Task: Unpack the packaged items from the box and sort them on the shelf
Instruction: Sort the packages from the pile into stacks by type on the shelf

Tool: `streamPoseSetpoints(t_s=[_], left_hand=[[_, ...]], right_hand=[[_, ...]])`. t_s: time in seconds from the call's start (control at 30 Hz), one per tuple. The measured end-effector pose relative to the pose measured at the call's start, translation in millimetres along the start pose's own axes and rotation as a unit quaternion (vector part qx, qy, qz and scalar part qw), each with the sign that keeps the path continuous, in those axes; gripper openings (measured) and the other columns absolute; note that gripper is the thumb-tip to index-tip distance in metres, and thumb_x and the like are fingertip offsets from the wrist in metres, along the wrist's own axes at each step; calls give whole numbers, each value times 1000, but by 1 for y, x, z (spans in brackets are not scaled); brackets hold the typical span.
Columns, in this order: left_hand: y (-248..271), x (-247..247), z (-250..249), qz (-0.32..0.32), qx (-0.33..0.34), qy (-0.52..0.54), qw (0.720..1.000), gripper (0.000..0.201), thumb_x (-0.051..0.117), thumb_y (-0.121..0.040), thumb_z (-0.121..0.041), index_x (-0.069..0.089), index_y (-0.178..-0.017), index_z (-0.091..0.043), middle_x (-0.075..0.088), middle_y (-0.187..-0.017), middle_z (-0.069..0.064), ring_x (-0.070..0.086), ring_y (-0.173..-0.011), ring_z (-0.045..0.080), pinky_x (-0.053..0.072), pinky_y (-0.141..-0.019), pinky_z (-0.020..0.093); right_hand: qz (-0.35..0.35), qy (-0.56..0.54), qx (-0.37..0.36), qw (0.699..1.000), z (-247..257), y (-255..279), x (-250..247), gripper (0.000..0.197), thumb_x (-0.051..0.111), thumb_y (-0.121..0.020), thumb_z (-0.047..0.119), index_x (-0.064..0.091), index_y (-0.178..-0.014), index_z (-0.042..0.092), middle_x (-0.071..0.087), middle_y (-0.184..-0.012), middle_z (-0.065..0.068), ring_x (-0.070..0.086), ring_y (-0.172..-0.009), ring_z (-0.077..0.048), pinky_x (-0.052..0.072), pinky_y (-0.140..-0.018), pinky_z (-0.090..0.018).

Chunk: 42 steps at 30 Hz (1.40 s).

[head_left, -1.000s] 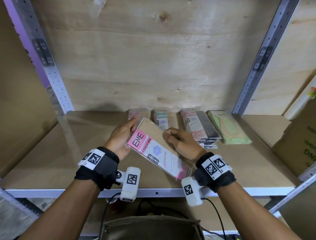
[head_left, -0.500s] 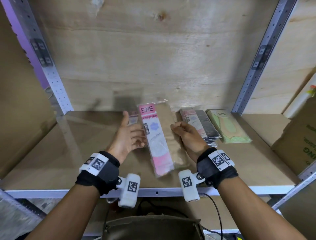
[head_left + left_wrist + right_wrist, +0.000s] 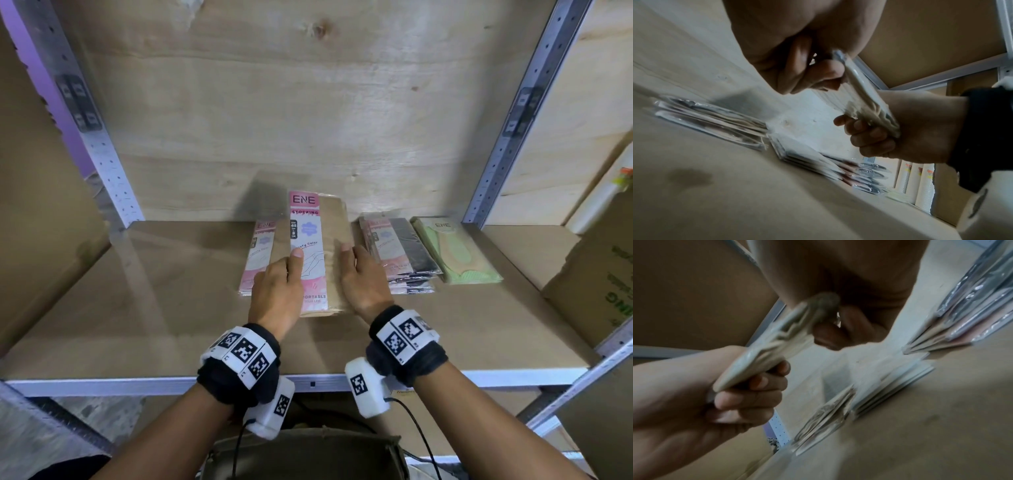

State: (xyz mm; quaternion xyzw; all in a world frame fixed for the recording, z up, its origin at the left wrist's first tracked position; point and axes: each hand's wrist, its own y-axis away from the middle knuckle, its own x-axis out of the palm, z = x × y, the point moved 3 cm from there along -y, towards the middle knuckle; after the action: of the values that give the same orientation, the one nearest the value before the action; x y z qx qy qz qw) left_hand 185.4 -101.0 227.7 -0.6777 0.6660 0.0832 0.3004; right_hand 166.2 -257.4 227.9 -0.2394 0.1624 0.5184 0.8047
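Observation:
A pink-and-beige ENE stocking packet (image 3: 318,253) is held lengthwise just above the wooden shelf (image 3: 154,308), over the middle stack. My left hand (image 3: 291,267) grips its left edge, thumb on top. My right hand (image 3: 346,260) grips the right edge. In the left wrist view my left hand (image 3: 797,69) pinches the packet (image 3: 863,97), with fingers curled beneath it. The right wrist view shows the right hand (image 3: 838,321) pinching the same packet (image 3: 772,340), and the left hand's fingers (image 3: 748,394) below it.
On the shelf lie a pink packet stack (image 3: 260,250) at left, a pink-and-black stack (image 3: 397,253) and a green packet stack (image 3: 455,253) at right. A cardboard box (image 3: 603,274) stands at far right. An open box (image 3: 308,455) sits below the shelf's front rail (image 3: 137,385).
The packet turned from diagonal to lengthwise and moved toward the back of the shelf. Both hands went forward with it and lowered it over the middle stack.

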Motion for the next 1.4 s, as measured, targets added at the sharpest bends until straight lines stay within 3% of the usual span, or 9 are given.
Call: streamPoseSetpoints(t_s=[0.13, 0.27, 0.47, 0.6, 0.8, 0.97, 1.07, 1.2, 1.4], left_hand=[[-2, 2, 5, -20, -2, 2, 1000, 60, 29, -106, -49, 71, -96, -8, 55, -77, -11, 48, -70, 14, 33, -60, 22], [-3, 4, 6, -31, -21, 35, 999, 45, 33, -107, -43, 65, -87, -17, 46, -64, -19, 46, -61, 4, 36, -58, -2], [-8, 8, 16, -22, -66, 104, 992, 58, 36, -104, -51, 73, -88, -10, 67, -71, -3, 55, -55, -1, 39, -45, 3], [-15, 2, 22, 81, -91, 129, 984, 63, 36, -101, -60, 73, -95, -9, 72, -76, 23, 54, -41, 12, 41, -39, 20], [-36, -30, 28, 241, -83, 198, 947, 39, 77, -85, -45, 71, -113, -18, 76, -82, 2, 59, -55, 10, 49, -53, 20], [-62, -51, 46, 165, -93, 159, 969, 47, 85, -79, -32, 71, -120, -15, 77, -103, 6, 69, -70, 8, 57, -64, 24], [-75, -60, 60, 129, -113, 104, 980, 52, 87, -75, -34, 71, -119, -12, 77, -106, 3, 74, -81, 15, 58, -68, 26], [-83, -61, 74, 130, -132, 74, 980, 53, 87, -73, -40, 74, -114, -8, 77, -107, 7, 75, -92, 25, 60, -89, 39], [-85, -55, 85, 137, -143, -5, 980, 37, 83, -79, -37, 79, -107, -12, 78, -103, 5, 73, -94, 23, 59, -90, 36]], right_hand=[[-39, 24, -22, 999, -1, -1, 4, 45, 25, -104, 48, 55, -94, 16, 67, -91, -6, 62, -100, -36, 43, -100, -53], [-35, -28, -8, 999, -6, -4, 6, 49, 29, -103, 50, 62, -103, 13, 60, -81, 10, 58, -78, -12, 45, -82, -34], [-13, -119, 50, 992, -19, -10, 17, 44, 36, -103, 45, 65, -105, 12, 69, -100, -5, 63, -100, -26, 49, -96, -43], [-41, -92, 58, 993, -22, -12, 17, 33, 35, -103, 43, 61, -100, 23, 63, -95, 4, 59, -98, -21, 41, -87, -30], [30, 17, 68, 997, 5, -37, 21, 47, 29, -104, 43, 59, -117, 8, 64, -116, -13, 59, -101, -29, 40, -82, -31], [176, -44, 79, 980, 28, -58, 42, 23, 60, -91, 37, 53, -101, 17, 67, -83, -5, 60, -54, -17, 46, -43, -25], [239, -56, 80, 966, 34, -65, 57, 12, 70, -89, 26, 58, -87, 23, 72, -68, 4, 67, -54, -11, 57, -50, -28], [243, 18, 94, 965, 37, -75, 73, 17, 74, -86, 25, 65, -96, 16, 74, -101, -8, 73, -93, -29, 60, -85, -47], [209, 130, 108, 963, 37, -76, 86, 51, 76, -81, 36, 60, -120, 7, 67, -113, -11, 67, -101, -27, 58, -90, -40]])
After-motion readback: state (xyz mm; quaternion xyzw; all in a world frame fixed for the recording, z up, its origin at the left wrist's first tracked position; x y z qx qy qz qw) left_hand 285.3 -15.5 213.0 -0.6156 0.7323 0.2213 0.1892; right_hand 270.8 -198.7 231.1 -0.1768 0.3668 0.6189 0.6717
